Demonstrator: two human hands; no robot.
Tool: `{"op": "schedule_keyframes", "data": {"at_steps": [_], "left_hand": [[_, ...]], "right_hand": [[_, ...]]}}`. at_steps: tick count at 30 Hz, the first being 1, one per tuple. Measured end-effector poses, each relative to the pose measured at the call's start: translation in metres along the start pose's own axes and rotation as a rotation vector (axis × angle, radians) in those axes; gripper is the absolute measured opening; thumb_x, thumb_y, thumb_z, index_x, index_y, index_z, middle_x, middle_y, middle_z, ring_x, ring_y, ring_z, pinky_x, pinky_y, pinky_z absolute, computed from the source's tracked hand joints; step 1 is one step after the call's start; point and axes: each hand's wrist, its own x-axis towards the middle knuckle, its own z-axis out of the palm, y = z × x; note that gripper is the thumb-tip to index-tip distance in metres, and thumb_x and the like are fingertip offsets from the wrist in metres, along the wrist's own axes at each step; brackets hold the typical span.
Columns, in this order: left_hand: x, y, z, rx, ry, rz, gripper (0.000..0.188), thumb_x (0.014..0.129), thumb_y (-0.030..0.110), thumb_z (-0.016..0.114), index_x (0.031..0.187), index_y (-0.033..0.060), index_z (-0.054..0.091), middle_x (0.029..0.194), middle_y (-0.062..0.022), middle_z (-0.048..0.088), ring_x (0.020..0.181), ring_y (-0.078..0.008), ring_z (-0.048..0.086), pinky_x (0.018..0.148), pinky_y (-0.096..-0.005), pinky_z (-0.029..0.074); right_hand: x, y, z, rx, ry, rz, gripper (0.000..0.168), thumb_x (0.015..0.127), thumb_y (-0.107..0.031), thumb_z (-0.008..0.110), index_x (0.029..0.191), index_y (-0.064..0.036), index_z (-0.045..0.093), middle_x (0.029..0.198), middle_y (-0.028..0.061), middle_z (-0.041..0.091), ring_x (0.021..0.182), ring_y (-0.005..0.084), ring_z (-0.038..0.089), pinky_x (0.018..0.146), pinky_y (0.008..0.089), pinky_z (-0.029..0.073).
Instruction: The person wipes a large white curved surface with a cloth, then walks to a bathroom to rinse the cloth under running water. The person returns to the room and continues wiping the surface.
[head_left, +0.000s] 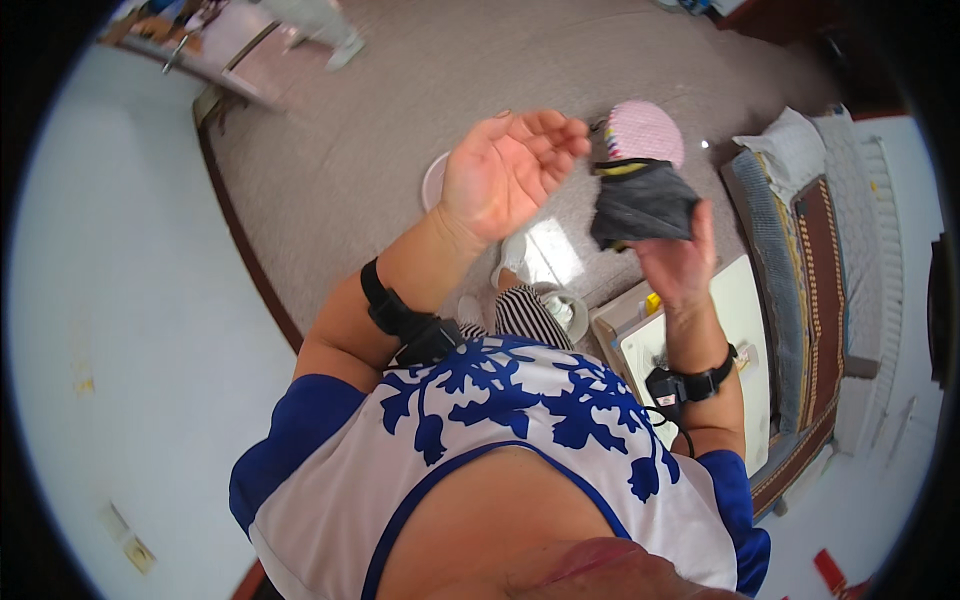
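Observation:
My right hand (679, 266) holds a dark grey piece of cloth (645, 199) from below, with the thumb up along its side. Yellow shows inside the cloth's top opening and at its lower edge; what kind of item it is, I cannot tell. Left of the cloth, my left hand (514, 172) is raised with its palm towards me, fingers loosely curled and holding nothing. A gap separates its fingertips from the cloth. Black straps with small devices (679, 386) circle both forearms.
A round pink seat (649, 135) stands beyond the cloth. Behind my left hand is a pale pink round object (433, 180). A white tabletop (720, 337), a bin (574, 315) and a covered couch (814, 300) are on the right. Another person's leg (326, 34) shows at top left.

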Motion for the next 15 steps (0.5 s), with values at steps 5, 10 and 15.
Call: {"op": "schedule_keyframes", "data": {"at_steps": [5,10,15], "left_hand": [[0.118,-0.027,0.008,0.105,-0.222,-0.102,0.052,0.090,0.046,0.037,0.109,0.0005,0.054,0.109,-0.0170,0.056,0.100,-0.0290,0.053,0.079,-0.0340,0.046],[0.247,-0.015,0.007,0.294,-0.076,0.160,0.062,0.087,0.058,0.032,0.102,0.0022,0.055,0.098,-0.0149,0.059,0.091,-0.0257,0.054,0.071,-0.0322,0.044],[0.350,-0.005,-0.018,1.096,-0.122,0.563,0.052,0.092,0.047,0.032,0.098,0.0017,0.057,0.099,-0.0153,0.060,0.089,-0.0253,0.057,0.071,-0.0335,0.046]], "right_hand": [[0.094,-0.003,0.019,0.170,-0.063,0.122,0.066,0.091,-0.058,0.028,0.137,-0.010,0.032,0.135,0.0120,0.042,0.124,0.0282,0.042,0.103,0.0459,0.032],[0.167,-0.066,0.009,0.147,-0.221,0.192,0.069,0.090,-0.058,0.031,0.142,-0.013,0.021,0.141,0.0126,0.034,0.129,0.0289,0.036,0.106,0.0450,0.031],[0.246,-0.124,-0.029,0.064,-0.177,0.308,0.061,0.094,-0.055,0.025,0.130,-0.008,0.037,0.123,0.0113,0.053,0.113,0.0242,0.053,0.095,0.0417,0.043]]}}
